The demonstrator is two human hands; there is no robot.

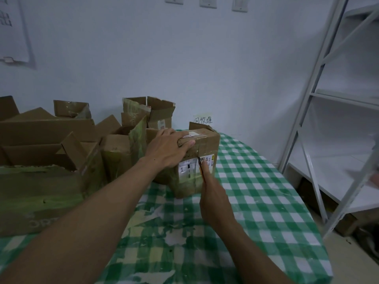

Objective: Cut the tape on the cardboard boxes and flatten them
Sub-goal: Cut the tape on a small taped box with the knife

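Brown taped cardboard box [205,143], likely light yet stiff, sits on the green-and-white checked tablecloth [256,191], best steadied from above, where the left hand [168,149] presses with flattish fingers, while the right hand [215,198] grips a slim orange cutter [201,168] at its front tape seam [198,153]

Taped box [206,145] on table [256,191]; open boxes [47,130] left, shelving [320,95] right.

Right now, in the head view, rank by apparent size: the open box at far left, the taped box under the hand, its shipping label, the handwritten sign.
1. open box, though it is nearest.
2. taped box.
3. shipping label.
4. handwritten sign, farther off and partly hidden, so unsure against the label.
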